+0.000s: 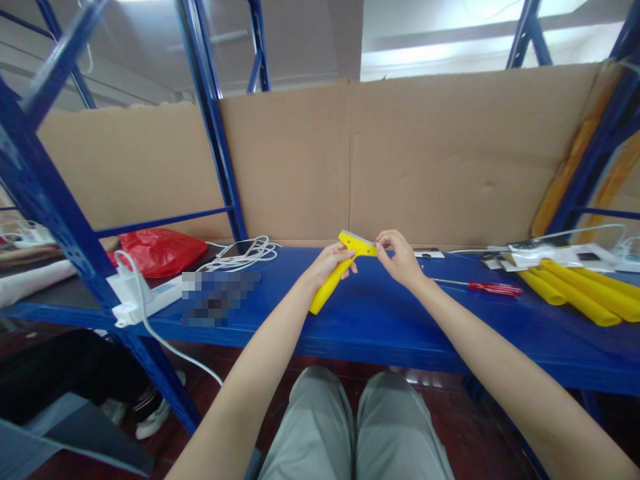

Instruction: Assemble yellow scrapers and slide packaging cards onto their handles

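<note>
A yellow T-shaped scraper [329, 289] is held above the blue shelf, its handle slanting down to the left. Along the top edge of its wide head runs a thin grey strip that looks like a blade. My left hand [327, 264] is closed around the handle just below the head. At the head's right end, the fingertips of my right hand [401, 259] are pinched on the corner, and whether they hold the strip or the yellow body is hidden. To the right lies a screwdriver [495, 289] with a red handle.
Several yellow handles [580, 293] are piled on the right of the blue shelf [390, 327]. On the left are a white power strip [165, 293], coiled white cable [253, 252] and a red bag [159, 252]. Cardboard [425, 160] walls off the back; blue posts [213, 133] frame it.
</note>
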{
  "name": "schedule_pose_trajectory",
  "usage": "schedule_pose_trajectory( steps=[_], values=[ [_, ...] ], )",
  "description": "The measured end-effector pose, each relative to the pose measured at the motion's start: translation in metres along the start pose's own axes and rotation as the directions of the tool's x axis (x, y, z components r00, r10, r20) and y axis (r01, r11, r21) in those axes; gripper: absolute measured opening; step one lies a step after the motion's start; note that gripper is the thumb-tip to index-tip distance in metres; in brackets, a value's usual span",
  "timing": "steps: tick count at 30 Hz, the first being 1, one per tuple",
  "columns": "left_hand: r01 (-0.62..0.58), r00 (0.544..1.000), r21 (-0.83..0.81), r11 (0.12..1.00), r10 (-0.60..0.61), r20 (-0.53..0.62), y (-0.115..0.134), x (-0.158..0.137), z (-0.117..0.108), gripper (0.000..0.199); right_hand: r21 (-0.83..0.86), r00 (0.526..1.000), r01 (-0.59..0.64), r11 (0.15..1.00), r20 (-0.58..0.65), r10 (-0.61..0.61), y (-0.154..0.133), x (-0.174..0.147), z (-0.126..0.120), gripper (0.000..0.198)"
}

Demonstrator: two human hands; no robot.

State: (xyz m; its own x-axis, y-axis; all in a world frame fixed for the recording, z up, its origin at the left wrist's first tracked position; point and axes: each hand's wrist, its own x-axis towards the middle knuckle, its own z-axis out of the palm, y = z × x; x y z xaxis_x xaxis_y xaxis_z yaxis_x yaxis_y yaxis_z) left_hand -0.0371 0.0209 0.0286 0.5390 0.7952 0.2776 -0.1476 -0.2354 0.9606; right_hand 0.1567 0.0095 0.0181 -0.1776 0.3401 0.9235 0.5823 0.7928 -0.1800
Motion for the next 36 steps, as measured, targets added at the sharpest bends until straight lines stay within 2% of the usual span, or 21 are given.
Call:
schedule_pose_trajectory(
  steps=[4,7,19,22,28,32,36],
  values=[
    [-0.011,1.000,-0.021,1.000,0.011,0.009,0.0003,-0.0002,0.0014,0.013,0.053,0.993,-0.104,0.993,0.065,0.101,0.0030,-0.0041,0.0067,0.008],
    [0.001,1.000,-0.031,1.000,0.000,0.009,0.0011,-0.0008,0.0026,0.014,0.046,0.989,-0.123,0.991,0.089,0.118,0.0035,-0.0055,0.0083,0.009],
    [0.005,1.000,-0.012,1.000,-0.004,0.022,-0.0002,-0.0006,0.0021,0.014,0.028,0.989,-0.114,0.993,0.101,0.111,0.0052,-0.0051,0.0072,0.008],
    [-0.016,1.000,0.003,1.000,0.016,0.021,-0.0012,-0.0002,0.0015,0.017,0.026,0.991,-0.089,0.996,0.107,0.086,0.0058,-0.0044,0.0066,0.006],
    [-0.092,0.995,0.089,0.992,0.095,-0.027,0.0018,-0.0017,0.0028,0.023,0.072,0.998,-0.069,0.995,0.006,0.069,0.0011,-0.0007,0.0034,0.006],
    [-0.135,0.987,0.124,0.983,0.145,-0.075,0.0037,-0.0021,0.0037,0.028,0.057,0.999,-0.045,0.997,0.025,0.044,-0.0022,-0.0001,0.0041,0.007],
    [-0.138,0.986,0.132,0.982,0.148,-0.076,0.0038,-0.0022,0.0046,0.029,0.020,0.999,-0.018,1.000,0.048,0.017,-0.0023,-0.0008,0.0066,0.008]
  ],
)
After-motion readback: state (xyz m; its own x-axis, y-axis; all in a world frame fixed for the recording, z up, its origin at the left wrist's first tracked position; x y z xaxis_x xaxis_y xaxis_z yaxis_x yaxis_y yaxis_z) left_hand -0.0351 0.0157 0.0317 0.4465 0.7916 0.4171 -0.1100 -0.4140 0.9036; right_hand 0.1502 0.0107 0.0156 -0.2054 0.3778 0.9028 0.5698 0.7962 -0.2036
